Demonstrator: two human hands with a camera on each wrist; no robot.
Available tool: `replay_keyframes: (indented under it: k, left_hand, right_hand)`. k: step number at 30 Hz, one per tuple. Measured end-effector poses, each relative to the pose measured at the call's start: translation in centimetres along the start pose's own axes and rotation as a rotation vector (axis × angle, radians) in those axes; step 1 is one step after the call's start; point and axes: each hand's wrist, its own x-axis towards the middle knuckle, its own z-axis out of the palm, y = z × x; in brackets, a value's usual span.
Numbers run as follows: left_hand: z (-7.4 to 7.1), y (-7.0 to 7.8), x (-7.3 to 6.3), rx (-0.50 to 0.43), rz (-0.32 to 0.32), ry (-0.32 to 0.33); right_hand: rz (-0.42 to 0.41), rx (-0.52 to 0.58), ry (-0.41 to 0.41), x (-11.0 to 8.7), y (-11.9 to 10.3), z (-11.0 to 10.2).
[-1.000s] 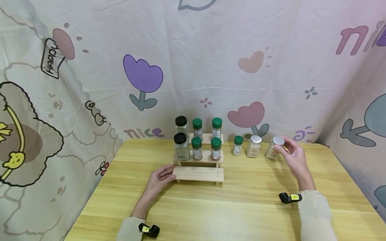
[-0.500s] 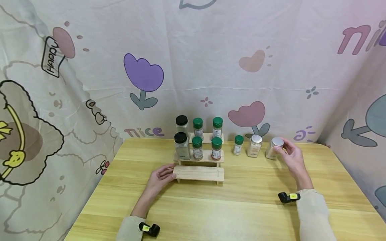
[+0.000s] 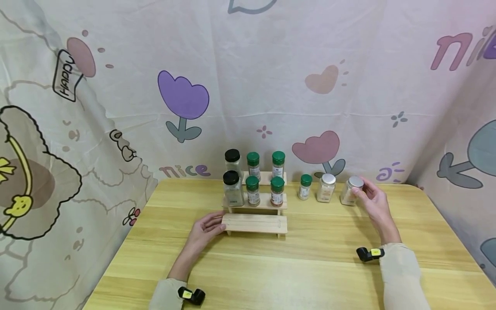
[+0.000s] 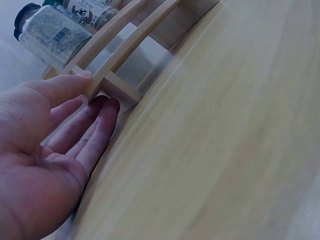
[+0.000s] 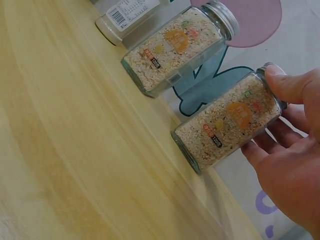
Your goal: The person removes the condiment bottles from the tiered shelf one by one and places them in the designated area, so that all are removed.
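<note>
Right hand (image 3: 373, 202): thumb and fingers curled round the silver-lidded jar (image 3: 351, 190), thumb pressed to the lid's edge, fingers behind the glass.
Silver-lidded jar: stands on the bench (image 3: 310, 262) at the right end of the row, filled with pale grains, touching the hand.
Second silver-lidded jar (image 3: 326, 187): just beside it on the left, same filling, apart from it.
Small green-capped jar (image 3: 305, 186): further left, near the rack.
Left hand (image 3: 204, 228): fingers straight and relaxed, tips against the left end of the wooden rack (image 3: 255, 223), thumb on its front edge.
Wooden rack: stepped, lowest step bare; higher steps carry green-capped and black-capped jars (image 3: 231, 187).
</note>
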Motion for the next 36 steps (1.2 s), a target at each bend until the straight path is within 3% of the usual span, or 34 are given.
replay_keyframes:
  k: [8, 15, 19, 27, 36]
  left_hand:
    - [0.1, -0.1, 0.1, -0.017, -0.018, 0.009]
    - [0.1, -0.2, 0.1, -0.004, -0.009, 0.007]
    - [0.1, -0.1, 0.0, 0.017, -0.005, 0.013]
    - [-0.1, 0.1, -0.1, 0.022, -0.006, 0.016]
    - [0.0, 0.0, 0.0, 0.010, -0.005, 0.010]
  right_hand:
    - [-0.014, -0.045, 0.014, -0.4, -0.1, -0.5]
    - [-0.116, 0.135, 0.066, -0.9, -0.8, -0.7]
    - [-0.144, 0.177, 0.091, -1.2, -1.7, -0.4]
    - [-0.146, 0.133, 0.186, -1.8, -3.6, 0.6]
    - [-0.161, 0.112, 0.141, -2.7, -5.1, 1.4]
